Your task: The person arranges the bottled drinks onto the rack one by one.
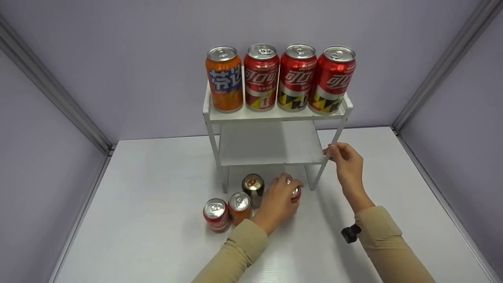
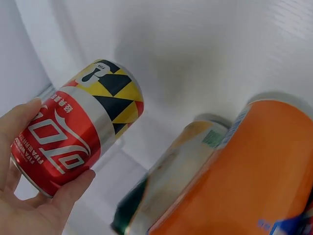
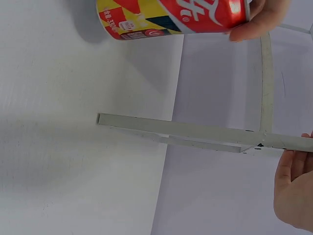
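My left hand (image 1: 278,196) grips a red cola can (image 2: 68,129) near its top, fingers on one side and thumb on the other. In the left wrist view the can's base appears slightly off the table, beside its shadow. At the two-tier white rack (image 1: 271,116), my right hand (image 1: 347,163) holds the right post at lower-shelf height. Part of its fingers is hidden behind that post in the right wrist view. Left of the gripped can stand a dark can with a gold top (image 1: 253,182), an orange can (image 1: 240,202) and another red can (image 1: 216,214).
On the rack's top shelf an orange soda can (image 1: 226,84) and three red cola cans (image 1: 261,78) stand in a row. The lower shelf (image 1: 271,145) sits above the held can. Pale walls (image 1: 157,70) enclose the white table (image 1: 149,220) behind and at both sides.
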Motion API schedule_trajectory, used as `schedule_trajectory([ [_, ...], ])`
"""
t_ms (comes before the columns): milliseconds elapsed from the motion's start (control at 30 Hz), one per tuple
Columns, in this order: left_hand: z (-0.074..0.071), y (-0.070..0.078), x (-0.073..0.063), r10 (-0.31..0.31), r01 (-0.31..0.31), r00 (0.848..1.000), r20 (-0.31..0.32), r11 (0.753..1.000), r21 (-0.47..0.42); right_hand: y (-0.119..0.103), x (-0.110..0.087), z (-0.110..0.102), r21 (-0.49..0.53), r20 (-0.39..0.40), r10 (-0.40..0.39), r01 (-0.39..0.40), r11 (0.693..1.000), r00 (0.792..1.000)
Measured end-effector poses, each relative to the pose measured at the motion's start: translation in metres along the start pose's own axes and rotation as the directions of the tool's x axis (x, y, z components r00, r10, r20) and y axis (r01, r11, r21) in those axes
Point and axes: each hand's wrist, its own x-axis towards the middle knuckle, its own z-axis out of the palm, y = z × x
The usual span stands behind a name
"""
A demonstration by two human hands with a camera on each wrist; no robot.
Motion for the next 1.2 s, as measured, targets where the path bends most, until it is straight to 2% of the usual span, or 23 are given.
schedule_trajectory([
  [267, -0.033, 0.009, -0.01, 0.144, -0.145, 0.989, 0.019, 0.989, 0.028, 0.001, 0.0, -0.001, 0.013, 0.006, 0.0, 0.0, 1.0, 1.0],
  [467, -0.06, 0.016, -0.024, 0.181, -0.182, 0.983, 0.01, 0.983, 0.038, 0.0, 0.001, -0.001, 0.016, 0.012, -0.02, 0.02, 1.0, 1.0],
  [667, -0.083, 0.019, -0.034, 0.246, -0.243, 0.968, -0.046, 0.968, 0.054, 0.001, -0.001, 0.001, 0.02, 0.031, -0.022, 0.021, 1.0, 0.999],
  [933, -0.101, 0.011, -0.027, 0.354, -0.338, 0.93, -0.104, 0.931, 0.14, 0.001, -0.001, -0.001, 0.004, 0.024, 0.002, -0.002, 1.0, 1.0],
  [1033, -0.106, 0.006, -0.023, 0.354, -0.337, 0.928, -0.119, 0.931, 0.142, 0.001, 0.0, -0.001, 0.003, 0.027, 0.002, -0.002, 1.0, 1.0],
  [1200, -0.114, -0.003, -0.018, 0.327, -0.315, 0.935, -0.137, 0.943, 0.106, -0.001, 0.0, -0.003, -0.005, 0.035, 0.005, -0.005, 1.0, 0.999],
])
